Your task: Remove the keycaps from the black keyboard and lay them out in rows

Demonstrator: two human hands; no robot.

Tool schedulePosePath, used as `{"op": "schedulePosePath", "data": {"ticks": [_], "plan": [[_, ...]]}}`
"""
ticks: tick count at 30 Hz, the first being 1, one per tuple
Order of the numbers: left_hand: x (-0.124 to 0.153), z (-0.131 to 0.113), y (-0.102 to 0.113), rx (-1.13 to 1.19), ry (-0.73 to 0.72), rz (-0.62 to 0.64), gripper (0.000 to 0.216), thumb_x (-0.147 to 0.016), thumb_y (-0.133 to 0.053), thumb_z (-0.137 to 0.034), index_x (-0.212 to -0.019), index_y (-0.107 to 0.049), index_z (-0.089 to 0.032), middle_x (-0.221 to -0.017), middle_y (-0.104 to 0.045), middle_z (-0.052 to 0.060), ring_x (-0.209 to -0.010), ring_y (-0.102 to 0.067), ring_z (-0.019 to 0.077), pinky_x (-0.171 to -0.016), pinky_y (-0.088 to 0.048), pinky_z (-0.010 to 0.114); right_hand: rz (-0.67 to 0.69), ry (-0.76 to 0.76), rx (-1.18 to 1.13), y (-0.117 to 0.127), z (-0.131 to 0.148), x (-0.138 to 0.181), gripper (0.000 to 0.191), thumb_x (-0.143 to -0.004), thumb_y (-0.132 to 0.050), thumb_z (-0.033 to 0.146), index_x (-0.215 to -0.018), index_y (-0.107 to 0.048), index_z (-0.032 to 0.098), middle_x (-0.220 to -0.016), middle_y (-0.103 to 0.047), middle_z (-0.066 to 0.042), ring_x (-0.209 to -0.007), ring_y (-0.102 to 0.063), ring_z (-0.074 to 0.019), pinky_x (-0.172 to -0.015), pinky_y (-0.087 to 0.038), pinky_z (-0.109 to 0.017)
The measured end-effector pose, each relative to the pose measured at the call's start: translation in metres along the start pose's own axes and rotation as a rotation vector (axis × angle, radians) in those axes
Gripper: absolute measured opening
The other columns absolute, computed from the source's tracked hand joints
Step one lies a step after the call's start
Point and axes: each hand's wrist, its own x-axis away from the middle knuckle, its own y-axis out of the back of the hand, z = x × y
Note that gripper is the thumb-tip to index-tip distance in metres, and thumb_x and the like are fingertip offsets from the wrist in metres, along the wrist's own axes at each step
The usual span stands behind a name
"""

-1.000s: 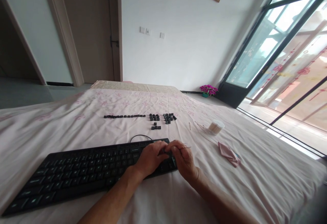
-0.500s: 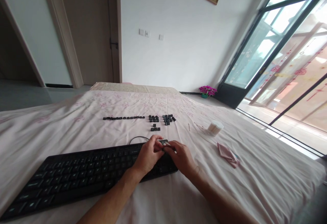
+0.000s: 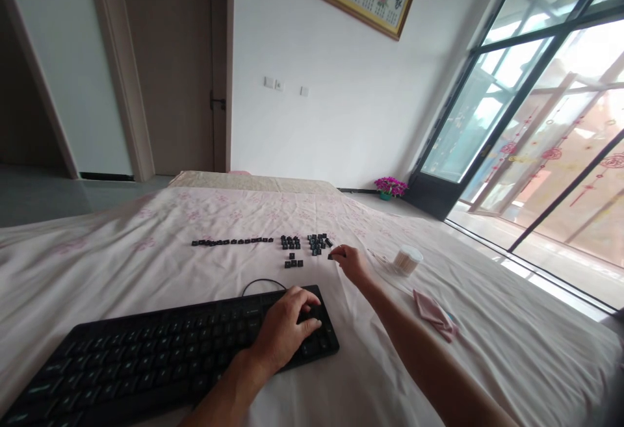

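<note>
Left hand: the left hand (image 3: 287, 329) is lying at the lower centre of the frame on the right end of the long black plastic keyboard (image 3: 146, 362). Its fingers are curving over the keys and its grip is enclosing nothing.
Right hand: the right hand (image 3: 351, 263) is stretching to the centre of the frame, its grip pinching a small black keycap (image 3: 331, 257) between thumb and fingertips.
Keycap: it is sitting at the fingertips, just right of the loose black keycaps (image 3: 318, 244) and low over the bed; I cannot tell whether it is touching the sheet.
Keyboard: it is lying slantwise from the lower left corner to the centre on the pale pink flower-printed bed sheet (image 3: 146, 271), with a thin black cable (image 3: 263, 282) looping from its upper edge.
Loose keycaps: they are lying above the keyboard as a long row at the left, two clusters and a small group below them.
Right side: a round clear tub of cotton swabs (image 3: 407, 260) is standing near the right hand, and a folded pink cloth (image 3: 435, 313) is lying below it.
</note>
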Motion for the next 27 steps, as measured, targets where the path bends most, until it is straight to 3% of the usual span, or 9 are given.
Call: {"op": "schedulePosePath", "data": {"ticks": [2,8,16,21,25,27], "plan": [[0.002,-0.004,0.000,-0.096,-0.025,0.050,0.032,-0.065,-0.071,-0.021,-0.096,-0.060,-0.024,-0.101,-0.058,0.001,-0.092,-0.057,0.0187,-0.083,-0.045,0.030,-0.020,-0.020,0.031,-0.003,-0.007,-0.017,0.020,-0.075,-0.058,0.029,-0.087,-0.072,0.021,-0.080,-0.071,-0.002,-0.070,-0.062,-0.0162,-0.061,-0.040,-0.024],[0.008,-0.004,-0.007,-0.353,-0.098,0.191,0.085,-0.035,-0.085,-0.045,-0.113,-0.055,-0.027,-0.120,-0.047,0.006,-0.111,-0.044,0.0313,-0.099,-0.035,0.045,-0.028,-0.058,0.106,-0.019,-0.016,-0.041,0.019,-0.074,-0.061,0.032,-0.087,-0.074,0.027,-0.086,-0.071,-0.001,-0.081,-0.062,-0.0188,-0.064,-0.039,-0.025],[0.009,0.002,-0.002,-0.483,-0.127,0.202,0.054,-0.056,-0.076,-0.027,-0.106,-0.055,-0.027,-0.123,-0.044,0.005,-0.115,-0.041,0.0272,-0.102,-0.033,0.041,-0.027,-0.069,0.131,-0.020,-0.012,-0.037,0.022,-0.075,-0.061,0.036,-0.091,-0.073,0.028,-0.087,-0.072,-0.001,-0.083,-0.062,-0.0199,-0.065,-0.039,-0.024],[0.006,0.004,0.016,-0.506,-0.126,0.208,0.053,-0.057,-0.074,-0.026,-0.107,-0.055,-0.026,-0.120,-0.045,0.005,-0.111,-0.045,0.0264,-0.099,-0.037,0.039,-0.060,-0.028,0.089,-0.005,0.002,-0.023,0.041,-0.086,-0.042,0.046,-0.086,-0.072,0.017,-0.081,-0.070,-0.007,-0.077,-0.061,-0.0190,-0.064,-0.039,-0.024],[0.005,0.011,0.036,-0.506,-0.157,0.254,0.054,-0.056,-0.074,-0.026,-0.106,-0.056,-0.026,-0.120,-0.045,0.006,-0.113,-0.044,0.0278,-0.099,-0.037,0.040,0.040,0.083,-0.038,0.004,0.031,-0.006,0.056,-0.093,-0.023,0.048,-0.088,-0.070,0.018,-0.085,-0.070,-0.005,-0.074,-0.062,-0.0161,-0.066,-0.042,-0.024],[0.006,0.016,0.045,-0.497,-0.148,0.255,0.055,-0.054,-0.075,-0.025,-0.106,-0.057,-0.025,-0.121,-0.045,0.006,-0.113,-0.044,0.0287,-0.098,-0.037,0.041,0.127,0.219,-0.154,0.007,0.051,0.009,0.056,-0.094,-0.023,0.048,-0.084,-0.071,0.019,-0.087,-0.069,-0.005,-0.080,-0.061,-0.0168,-0.071,-0.043,-0.024]]}}
